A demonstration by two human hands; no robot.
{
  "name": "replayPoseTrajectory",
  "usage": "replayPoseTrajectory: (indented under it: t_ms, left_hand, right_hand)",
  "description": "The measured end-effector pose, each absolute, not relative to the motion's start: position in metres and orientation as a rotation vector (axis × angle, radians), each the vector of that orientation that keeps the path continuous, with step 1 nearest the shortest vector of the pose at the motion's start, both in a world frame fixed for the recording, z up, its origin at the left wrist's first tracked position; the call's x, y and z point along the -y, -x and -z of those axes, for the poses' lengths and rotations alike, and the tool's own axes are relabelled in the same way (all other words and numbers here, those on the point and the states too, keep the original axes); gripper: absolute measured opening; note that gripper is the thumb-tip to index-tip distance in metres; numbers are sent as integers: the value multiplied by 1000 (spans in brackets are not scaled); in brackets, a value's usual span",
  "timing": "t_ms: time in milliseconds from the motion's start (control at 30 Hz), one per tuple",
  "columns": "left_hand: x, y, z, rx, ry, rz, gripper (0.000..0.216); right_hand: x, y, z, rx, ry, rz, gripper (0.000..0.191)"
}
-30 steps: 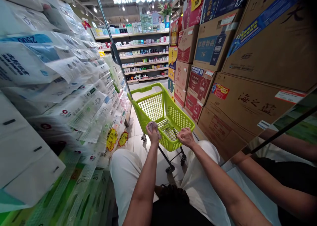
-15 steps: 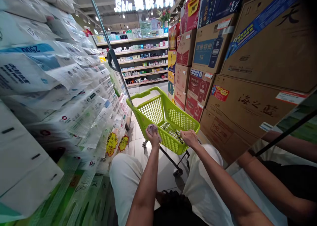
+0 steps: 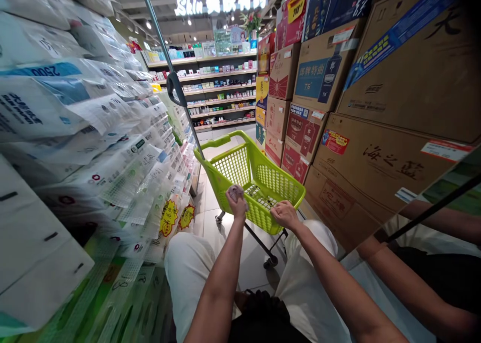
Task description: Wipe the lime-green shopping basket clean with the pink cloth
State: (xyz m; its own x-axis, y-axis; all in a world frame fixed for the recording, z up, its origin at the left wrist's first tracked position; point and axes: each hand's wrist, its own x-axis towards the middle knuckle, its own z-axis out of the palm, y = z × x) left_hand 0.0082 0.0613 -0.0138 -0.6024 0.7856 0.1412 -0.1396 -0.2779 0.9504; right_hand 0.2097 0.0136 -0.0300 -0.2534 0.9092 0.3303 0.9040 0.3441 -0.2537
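Observation:
A green shopping cart [image 3: 259, 217] with latticed plastic walls stands in front of my knees. My left hand [image 3: 236, 206] is closed around a crumpled greyish-pink cloth [image 3: 236, 192] at the cart's near side wall. Farther right, my right hand [image 3: 284, 214] has its fingers wrapped over the near rim of the cart. The basket's floor shows through the lattice, partly hidden by my hands. A long grey handle pole [image 3: 192, 127] with a dark loop grip rises from the cart's left corner.
Plastic-wrapped packs [image 3: 124, 172] are piled along the left side. Stacked cardboard cartons [image 3: 376, 152] line the right, close to the cart. Shelves of small products [image 3: 221, 90] stand at the back. A mirror-like surface at lower right reflects my arms.
My left hand with the cloth has shifted slightly right along the cart's near wall. My right hand has moved a little left and down on the rim.

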Motion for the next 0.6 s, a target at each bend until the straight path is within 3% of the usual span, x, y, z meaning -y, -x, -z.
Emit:
replayPoseTrajectory:
  t_ms: [267, 367, 467, 600]
  left_hand:
    - [-33, -3, 51, -1490, -725, -1958, 29]
    - [-26, -4, 32, -1385, -1169, -1998, 32]
    - [-36, 4, 6, -1303, -1646, -1798, 34]
    - [-83, 44, -35, -1554, -1844, -1600, 36]
  right_hand:
    - [-13, -204, 32, 2188, 1574, -21, 49]
    - [-14, -205, 34, 2186, 1566, -15, 50]
    - [-14, -207, 34, 2188, 1566, -10, 50]
    - [-14, -207, 34, 2192, 1547, -9, 50]
